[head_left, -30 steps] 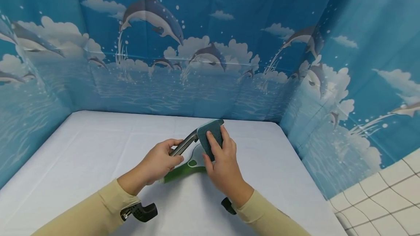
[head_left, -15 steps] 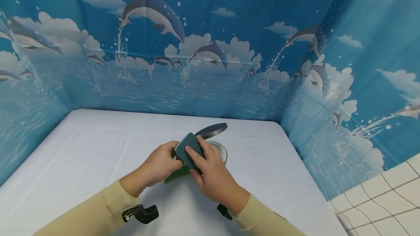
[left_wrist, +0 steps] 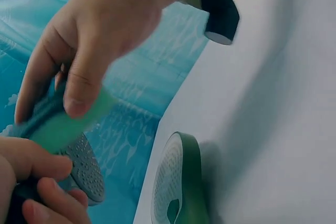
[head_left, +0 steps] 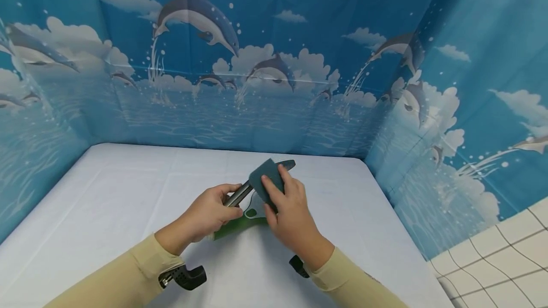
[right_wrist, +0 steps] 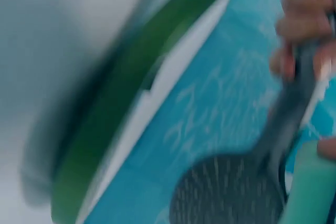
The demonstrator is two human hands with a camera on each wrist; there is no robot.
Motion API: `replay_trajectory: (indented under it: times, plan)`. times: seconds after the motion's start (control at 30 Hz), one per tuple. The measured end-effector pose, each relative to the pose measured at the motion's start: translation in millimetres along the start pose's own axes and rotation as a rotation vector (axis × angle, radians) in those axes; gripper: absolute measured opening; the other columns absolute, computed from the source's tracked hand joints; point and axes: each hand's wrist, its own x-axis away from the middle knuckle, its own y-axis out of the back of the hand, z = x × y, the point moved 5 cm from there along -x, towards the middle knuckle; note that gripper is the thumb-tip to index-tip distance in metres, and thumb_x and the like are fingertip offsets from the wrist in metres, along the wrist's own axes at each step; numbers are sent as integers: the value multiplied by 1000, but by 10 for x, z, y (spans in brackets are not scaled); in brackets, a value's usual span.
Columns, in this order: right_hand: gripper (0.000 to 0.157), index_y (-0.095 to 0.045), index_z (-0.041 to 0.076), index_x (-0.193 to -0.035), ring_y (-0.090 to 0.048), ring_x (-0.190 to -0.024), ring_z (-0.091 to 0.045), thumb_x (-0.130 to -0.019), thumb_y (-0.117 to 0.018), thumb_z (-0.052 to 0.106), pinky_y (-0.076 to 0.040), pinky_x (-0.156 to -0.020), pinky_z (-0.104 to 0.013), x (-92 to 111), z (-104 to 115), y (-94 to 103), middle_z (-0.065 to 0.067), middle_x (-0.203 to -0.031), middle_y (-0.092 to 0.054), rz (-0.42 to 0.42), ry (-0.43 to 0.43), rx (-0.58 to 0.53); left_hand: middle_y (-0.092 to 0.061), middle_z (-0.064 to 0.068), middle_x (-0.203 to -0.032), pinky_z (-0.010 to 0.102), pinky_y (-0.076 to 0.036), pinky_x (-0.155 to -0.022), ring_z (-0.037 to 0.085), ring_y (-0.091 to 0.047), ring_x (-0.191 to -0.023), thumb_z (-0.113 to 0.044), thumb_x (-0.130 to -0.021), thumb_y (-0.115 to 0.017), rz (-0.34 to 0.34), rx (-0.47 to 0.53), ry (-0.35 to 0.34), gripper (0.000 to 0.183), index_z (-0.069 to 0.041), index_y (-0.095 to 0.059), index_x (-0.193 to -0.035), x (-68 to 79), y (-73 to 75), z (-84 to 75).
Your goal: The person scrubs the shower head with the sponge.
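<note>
My left hand grips the handle of a dark grey handheld shower head, which slants up to the right above the table. Its round face with many small nozzles shows in the right wrist view. With my right hand I hold a sponge, dark teal on its scouring side and light green on its foam side. The sponge lies over the upper handle and covers part of the head. Beneath my hands, a green and white shower head lies on the white tabletop, partly hidden by them.
The table has a white cover. A blue curtain with printed dolphins hangs around its back and sides. White tiles show at the lower right. Black wrist mounts sit below both cuffs.
The sponge has gone from the shower head's round end down the handle to the left hand, then back up to the right. The left hand keeps its grip.
</note>
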Motion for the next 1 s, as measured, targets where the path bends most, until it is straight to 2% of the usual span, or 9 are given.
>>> replay_trajectory:
  times: [0.13,0.27,0.37,0.47,0.57,0.67,0.8,0.9,1.0]
  plan:
    - [60,-58,14,-152,-48,-133,-45,-96,-78,17,-52,-103,-57,45,69,-77,-27,-165,-36,46,51,28,-65,18,-123,34,-49,-61,20,-60,-73,-7,-93,-73,-15,3,-9,64,-9,-54,-154,-7,3,6]
    - [60,-60,12,-150,-50,-130,-47,-93,-80,11,-50,-103,-61,30,28,-2,-26,-163,-40,-54,-15,87,-69,13,-133,33,-53,-58,21,-66,-73,-11,-93,-75,-69,-66,-31,57,-10,-60,-149,11,36,1]
    - [59,-60,11,-150,-49,-129,-48,-93,-79,12,-49,-102,-62,16,29,-5,-27,-163,-39,-62,-44,69,-73,10,-127,32,-53,-56,19,-62,-62,-15,-94,-75,-103,-141,-61,52,-10,-64,-145,21,52,-21]
    - [58,-56,13,-153,-48,-133,-48,-98,-75,19,-50,-102,-61,25,121,-100,-26,-165,-36,42,-3,-4,-75,7,-106,33,-50,-54,16,-55,-55,-15,-96,-72,-101,-172,-80,38,-9,-71,-134,17,46,-38]
    - [55,-55,16,-154,-49,-133,-46,-101,-70,21,-49,-104,-60,34,186,-157,-25,-166,-35,111,49,-30,-72,7,-94,32,-49,-55,17,-55,-57,-14,-96,-70,-89,-168,-82,33,-10,-73,-129,4,39,-35]
    - [54,-59,15,-151,-52,-129,-46,-99,-73,16,-47,-105,-61,0,89,-84,-26,-164,-39,38,49,48,-74,8,-108,32,-50,-56,20,-60,-65,-13,-96,-71,-88,-154,-71,42,-9,-68,-138,-1,48,-18]
    - [56,-59,9,-150,-50,-127,-50,-96,-75,10,-44,-105,-64,-77,-204,86,-29,-162,-38,-83,-79,100,-72,10,-118,30,-50,-55,21,-62,-70,-13,-96,-73,-96,-148,-59,52,-8,-62,-147,9,82,-2]
    - [58,-55,7,-153,-46,-129,-53,-98,-73,11,-44,-102,-65,-96,-316,132,-31,-164,-34,-104,-157,49,-70,9,-111,29,-47,-52,19,-59,-66,-12,-96,-73,-99,-150,-56,52,-8,-62,-147,16,106,-3]
    - [58,-55,8,-153,-47,-130,-52,-98,-73,15,-46,-102,-64,-60,-221,48,-30,-164,-34,-47,-88,22,-69,7,-105,29,-47,-51,17,-57,-64,-13,-96,-72,-96,-155,-57,52,-8,-62,-146,14,113,-6]
